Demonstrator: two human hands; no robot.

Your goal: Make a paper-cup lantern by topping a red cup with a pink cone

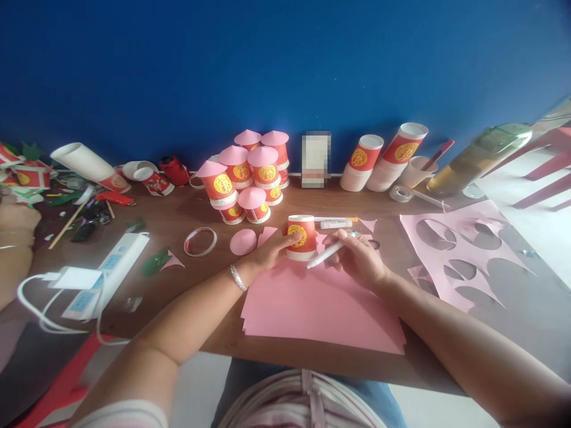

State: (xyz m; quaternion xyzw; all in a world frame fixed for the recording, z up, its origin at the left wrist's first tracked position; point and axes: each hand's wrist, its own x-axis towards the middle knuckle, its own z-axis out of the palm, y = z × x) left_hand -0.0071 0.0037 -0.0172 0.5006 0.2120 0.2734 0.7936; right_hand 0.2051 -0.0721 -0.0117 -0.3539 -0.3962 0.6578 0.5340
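My left hand (277,248) grips a red paper cup (300,239) with a gold emblem, held over the pink paper sheets (321,309). Closed around a white marker pen (328,251), my right hand (357,257) is just right of the cup. The pen's dark tip points down and left, near the cup's lower edge; whether it touches the cup I cannot tell. Behind the hands lie another white marker (335,224) and an orange-ended pen (350,219). A pink paper disc (243,242) rests left of my left hand.
Several red cups with pink cone roofs (264,166) stand stacked at the back. Cup stacks (362,163) and a bottle (479,157) are at back right, cut pink paper (459,249) at right. Tape (200,242) and a power strip (107,276) lie left, near another person's arm (15,238).
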